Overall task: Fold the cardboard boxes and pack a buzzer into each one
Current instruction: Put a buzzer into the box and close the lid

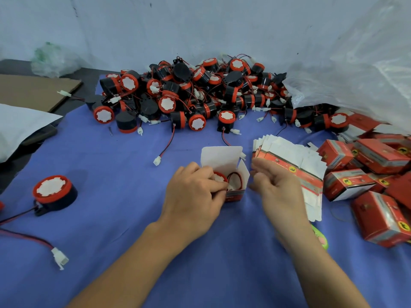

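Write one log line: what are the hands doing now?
step: packing | left hand: holds open box | buzzer: inside box | right hand: relaxed, beside box | lid: up

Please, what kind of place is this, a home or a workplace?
Probably a small packing workshop: a heap of loose buzzers on the blue-covered table, a stack of flat boxes, finished red boxes piled at the right, and the left hand holding an open box.

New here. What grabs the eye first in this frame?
The big heap of red-and-black buzzers against the back wall. At centre, the left hand grips an open box with a buzzer inside, the right hand loose beside it. Finished red boxes pile up at right.
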### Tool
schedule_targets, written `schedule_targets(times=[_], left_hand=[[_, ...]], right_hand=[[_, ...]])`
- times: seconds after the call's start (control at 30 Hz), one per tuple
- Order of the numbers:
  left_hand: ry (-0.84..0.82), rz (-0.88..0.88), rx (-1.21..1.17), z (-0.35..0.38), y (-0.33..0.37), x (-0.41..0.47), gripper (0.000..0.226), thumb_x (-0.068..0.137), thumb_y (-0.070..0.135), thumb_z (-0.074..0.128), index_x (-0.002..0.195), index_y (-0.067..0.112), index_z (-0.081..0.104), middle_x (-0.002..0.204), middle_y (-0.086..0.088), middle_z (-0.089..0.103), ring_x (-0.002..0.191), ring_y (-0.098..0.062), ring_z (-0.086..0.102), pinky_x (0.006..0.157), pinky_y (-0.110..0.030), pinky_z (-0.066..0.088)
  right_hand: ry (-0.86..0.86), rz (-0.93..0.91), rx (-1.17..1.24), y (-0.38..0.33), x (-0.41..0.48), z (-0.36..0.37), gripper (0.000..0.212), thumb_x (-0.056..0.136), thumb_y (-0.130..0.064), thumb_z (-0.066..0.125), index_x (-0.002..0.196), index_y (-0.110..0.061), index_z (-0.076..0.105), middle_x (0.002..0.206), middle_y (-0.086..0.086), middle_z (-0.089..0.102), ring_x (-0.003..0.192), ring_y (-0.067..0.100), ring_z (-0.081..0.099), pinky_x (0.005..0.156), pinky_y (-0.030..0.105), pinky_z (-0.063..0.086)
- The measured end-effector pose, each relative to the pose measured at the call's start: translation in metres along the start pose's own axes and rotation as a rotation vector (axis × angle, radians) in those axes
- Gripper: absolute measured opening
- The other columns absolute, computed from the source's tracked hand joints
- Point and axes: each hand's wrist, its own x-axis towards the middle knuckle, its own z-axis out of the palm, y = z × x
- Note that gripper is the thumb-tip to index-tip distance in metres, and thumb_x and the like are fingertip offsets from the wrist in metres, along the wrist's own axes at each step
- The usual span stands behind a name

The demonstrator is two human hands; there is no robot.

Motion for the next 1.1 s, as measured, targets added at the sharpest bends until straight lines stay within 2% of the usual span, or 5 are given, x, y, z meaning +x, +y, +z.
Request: schedule_targets(times=[0.17,0.33,0.43,0.8,1.1], left_hand=[[-0.015,-0.028,-0.127,-0.002,-0.004,-0.003,0.018,0.082,0.024,0.072,0.093,0.035,0.082,0.084,0.018,0.066,0.076,-0.009,0.047,0.067,-0.027,0.044],[0.223,-0.635,-0.708,-0.015,-0.014,0.010,0.034,0.089,0.026,0.065,0.112,0.050,0.072,0.097,0.020,0.076,0.080,-0.011,0.071,0.079,-0.025,0.058],[-0.070,-0.813,-0.813,-0.014,-0.027,0.015,0.037,0.090,0.015,0.067,0.119,0.038,0.072,0.116,0.020,0.074,0.106,-0.008,0.071,0.096,-0.034,0.056],[-0.240,-0.622,-0.836,-0.005,-0.026,0.014,0.075,0.084,-0.001,0.078,0.131,0.052,0.053,0.111,0.023,0.075,0.106,0.002,0.070,0.087,-0.023,0.059],[-0.300,-0.686,-0.884,-0.006,-0.036,0.015,0.047,0.084,-0.014,0.071,0.072,0.029,0.084,0.105,0.021,0.077,0.107,-0.001,0.070,0.077,-0.019,0.059]], right_hand=[[-0.213,0.152,0.140,0.006,0.002,0.020,0.031,0.100,-0.007,0.056,0.117,-0.030,0.069,0.106,-0.008,0.078,0.100,0.011,0.072,0.092,0.029,0.055],[-0.155,0.132,0.141,0.010,-0.002,0.026,0.030,0.095,-0.006,0.060,0.109,-0.030,0.071,0.101,-0.016,0.078,0.095,0.003,0.073,0.079,0.015,0.053],[-0.106,0.132,0.111,0.009,-0.004,0.033,0.028,0.093,-0.011,0.060,0.107,-0.033,0.069,0.101,-0.020,0.077,0.095,0.001,0.072,0.086,0.026,0.055],[-0.255,0.102,0.162,0.010,-0.003,0.028,0.035,0.085,-0.012,0.064,0.106,-0.039,0.066,0.104,-0.012,0.073,0.095,0.019,0.069,0.086,0.041,0.060],[-0.153,0.085,0.282,0.010,-0.004,0.033,0.040,0.088,0.005,0.066,0.087,-0.031,0.082,0.098,-0.019,0.076,0.093,0.000,0.070,0.069,0.018,0.057]])
